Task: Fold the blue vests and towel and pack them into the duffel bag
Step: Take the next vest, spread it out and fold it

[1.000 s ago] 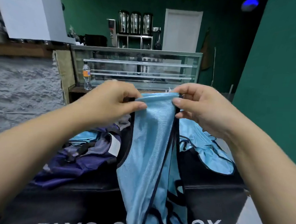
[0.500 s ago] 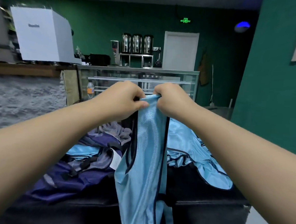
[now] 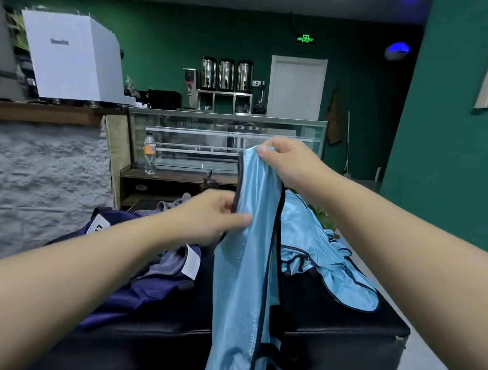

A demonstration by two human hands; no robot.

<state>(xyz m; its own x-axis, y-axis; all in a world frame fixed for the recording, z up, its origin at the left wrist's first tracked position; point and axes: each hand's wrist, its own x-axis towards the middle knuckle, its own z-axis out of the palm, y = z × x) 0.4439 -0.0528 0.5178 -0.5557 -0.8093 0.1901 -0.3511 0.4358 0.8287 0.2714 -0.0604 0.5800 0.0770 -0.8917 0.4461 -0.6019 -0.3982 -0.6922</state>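
A light blue vest [image 3: 243,275] with dark trim hangs lengthwise in front of me. My right hand [image 3: 289,161] pinches its top end, held high. Lower down, my left hand [image 3: 210,217] pinches the vest's left trimmed edge between thumb and fingers. More light blue vests [image 3: 331,268] lie crumpled on the black padded bench [image 3: 342,331] to the right. The navy duffel bag [image 3: 135,286] lies open on the bench at the left, with grey lining and a white tag showing. I cannot pick out the towel.
Beyond the bench stands a glass display counter [image 3: 225,138] with a drink bottle [image 3: 149,157] on a wooden shelf. A rough grey wall is at the left, a green wall at the right. Light floor shows at the lower right.
My hands were together at the vest's top. My left hand has slid down the left edge while my right hand has stayed up, drawing the vest out lengthwise.
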